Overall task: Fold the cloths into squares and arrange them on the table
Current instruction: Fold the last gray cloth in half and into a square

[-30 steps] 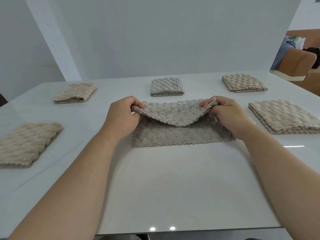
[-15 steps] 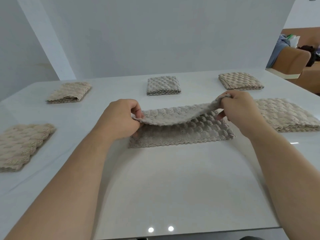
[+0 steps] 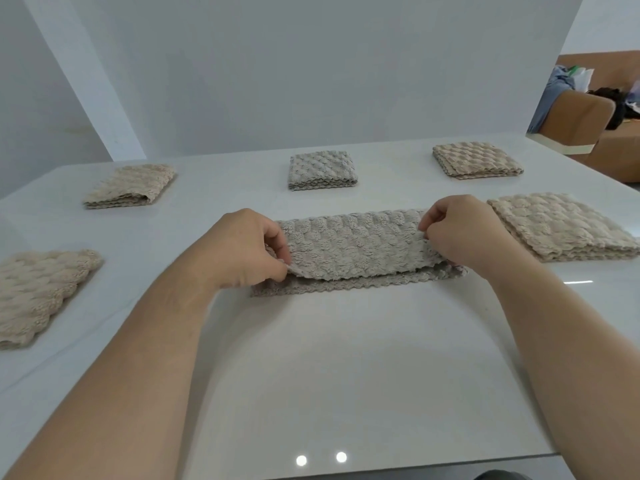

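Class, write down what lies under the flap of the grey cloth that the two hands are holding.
Under the flap lies the cloth's own lower layer; only its scalloped near edge shows, resting on the table. The rest is covered.

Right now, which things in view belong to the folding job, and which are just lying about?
Job:
- grey cloth, half folded, pinched by left hand and right hand
- folded squares: far-left cloth, far-middle cloth, far-right cloth, right cloth, near-left cloth
- table

Lying about:
- brown seats, back right
- piled clothes on them
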`<act>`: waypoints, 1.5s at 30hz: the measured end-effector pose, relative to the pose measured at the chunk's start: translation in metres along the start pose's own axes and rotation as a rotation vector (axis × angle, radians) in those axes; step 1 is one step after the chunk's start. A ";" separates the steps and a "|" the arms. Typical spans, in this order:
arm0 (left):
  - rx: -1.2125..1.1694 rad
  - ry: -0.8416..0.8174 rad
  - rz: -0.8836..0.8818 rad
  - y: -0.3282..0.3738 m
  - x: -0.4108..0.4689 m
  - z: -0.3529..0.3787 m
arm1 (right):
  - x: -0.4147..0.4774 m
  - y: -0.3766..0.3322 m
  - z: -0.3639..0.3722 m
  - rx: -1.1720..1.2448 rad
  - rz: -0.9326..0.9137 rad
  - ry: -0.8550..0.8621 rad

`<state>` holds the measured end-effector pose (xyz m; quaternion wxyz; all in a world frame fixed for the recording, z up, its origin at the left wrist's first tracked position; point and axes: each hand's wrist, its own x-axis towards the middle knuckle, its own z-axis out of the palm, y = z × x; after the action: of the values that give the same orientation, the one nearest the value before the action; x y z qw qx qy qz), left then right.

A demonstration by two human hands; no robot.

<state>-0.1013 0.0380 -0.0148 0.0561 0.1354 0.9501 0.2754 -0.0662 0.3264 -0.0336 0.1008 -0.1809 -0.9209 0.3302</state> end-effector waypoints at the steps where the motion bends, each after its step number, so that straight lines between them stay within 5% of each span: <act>1: 0.009 -0.005 -0.001 0.000 0.000 -0.001 | 0.000 0.000 0.000 -0.002 0.006 0.002; 25: 0.340 -0.083 -0.022 0.006 -0.006 0.001 | -0.005 0.000 0.004 -0.418 -0.055 -0.082; 28: 0.148 0.146 0.063 0.014 -0.003 0.006 | -0.009 -0.006 0.009 -0.494 -0.088 0.071; 31: 0.151 0.427 0.273 0.021 0.016 0.028 | -0.008 -0.020 0.030 -0.389 -0.307 0.098; 36: 0.357 0.139 0.359 0.022 0.042 0.078 | -0.004 -0.029 0.071 -0.472 -0.528 -0.174; 45: 0.408 -0.024 0.048 -0.002 0.046 0.072 | 0.012 -0.004 0.058 -0.482 -0.246 -0.235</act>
<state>-0.1330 0.0865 -0.0776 0.0325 0.1700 0.9819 0.0767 -0.0961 0.2953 -0.0748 -0.0132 -0.0474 -0.9931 0.1060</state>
